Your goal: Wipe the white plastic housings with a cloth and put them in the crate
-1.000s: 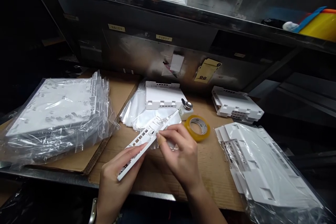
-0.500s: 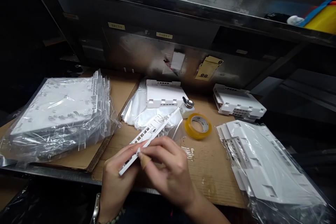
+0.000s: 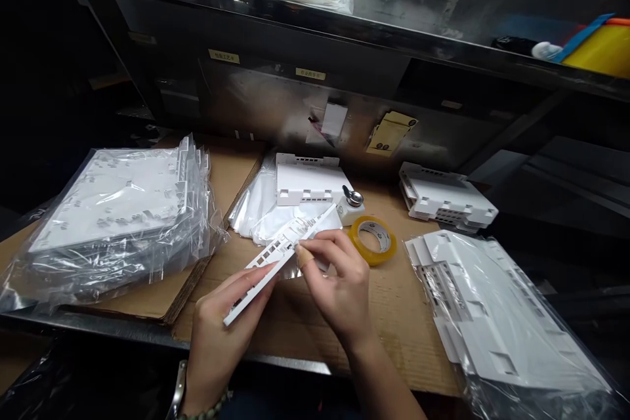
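My left hand [image 3: 231,315] grips the near end of a long white plastic panel [image 3: 283,252] that has a row of square openings. The panel is held tilted, its far end pointing up and right. My right hand [image 3: 337,275] is closed, thumb and fingertips pinched at the panel's right edge, around its middle; whether a small piece is between them is hidden. Behind the panel are clear plastic bags [image 3: 256,213] and a white housing [image 3: 312,180]. A small white bottle with a metal top [image 3: 351,207] and a yellow tape roll [image 3: 394,246] are near my right hand.
Bagged white panels [image 3: 113,190] are stacked on cardboard at the left. At the right are white housings [image 3: 450,197] and a bagged stack of white parts [image 3: 512,315]. A dark shelf [image 3: 394,29] crosses above the bench.
My right hand has moved up and right along the panel, away from my left hand. My left hand keeps its hold. The view has tipped slightly upward.
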The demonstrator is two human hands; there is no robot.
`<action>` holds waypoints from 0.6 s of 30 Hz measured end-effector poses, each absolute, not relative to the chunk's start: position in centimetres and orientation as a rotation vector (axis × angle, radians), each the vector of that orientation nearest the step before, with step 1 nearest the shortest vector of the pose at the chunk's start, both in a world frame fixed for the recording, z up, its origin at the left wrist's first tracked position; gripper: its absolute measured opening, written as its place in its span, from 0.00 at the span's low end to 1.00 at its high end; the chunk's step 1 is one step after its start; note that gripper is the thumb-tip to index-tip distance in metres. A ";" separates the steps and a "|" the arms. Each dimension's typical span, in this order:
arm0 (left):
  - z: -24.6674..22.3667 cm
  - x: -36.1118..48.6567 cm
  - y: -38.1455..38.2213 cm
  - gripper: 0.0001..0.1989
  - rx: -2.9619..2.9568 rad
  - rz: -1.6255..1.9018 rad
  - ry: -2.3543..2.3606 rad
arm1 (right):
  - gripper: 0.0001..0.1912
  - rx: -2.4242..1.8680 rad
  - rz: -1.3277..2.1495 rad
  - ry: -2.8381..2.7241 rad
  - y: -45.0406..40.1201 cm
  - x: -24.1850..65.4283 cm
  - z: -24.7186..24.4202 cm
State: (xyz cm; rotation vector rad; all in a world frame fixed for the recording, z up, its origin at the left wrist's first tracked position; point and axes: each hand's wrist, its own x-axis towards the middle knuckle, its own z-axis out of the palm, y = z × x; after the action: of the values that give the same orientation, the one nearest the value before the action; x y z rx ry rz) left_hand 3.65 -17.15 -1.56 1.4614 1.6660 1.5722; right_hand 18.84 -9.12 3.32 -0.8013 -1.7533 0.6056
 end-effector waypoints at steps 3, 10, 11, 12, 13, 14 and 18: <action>-1.8 3.4 -17.3 0.14 1.495 1.603 1.678 | 0.06 -0.693 0.655 -1.869 -9.3 18.6 3.5; -1.6 2.6 -17.5 0.13 1.519 1.571 1.631 | 0.04 -1.036 0.360 -1.594 -1.6 23.3 3.9; -1.5 2.4 -17.5 0.12 1.503 1.589 1.632 | 0.04 -1.056 0.310 -1.510 -0.9 24.3 4.4; -1.3 2.1 -17.6 0.10 1.474 1.607 1.642 | 0.05 -1.056 0.286 -1.439 -0.7 25.1 4.9; -1.0 1.9 -17.7 0.09 1.443 1.624 1.656 | 0.05 -1.047 0.292 -1.381 -1.0 25.8 5.5; -0.8 1.7 -17.8 0.08 1.418 1.624 1.669 | 0.06 -1.033 0.344 -1.340 -1.7 26.2 6.0; 0.5 1.2 -18.2 0.08 1.403 1.604 1.667 | 0.10 -0.927 0.844 -1.338 -5.8 26.8 7.5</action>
State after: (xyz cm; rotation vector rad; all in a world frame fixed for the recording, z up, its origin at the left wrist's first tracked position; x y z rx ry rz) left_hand 1.18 -18.19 0.55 1.4028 1.6671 1.6037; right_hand 26.77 -5.77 7.52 -0.9271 -1.3380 0.8437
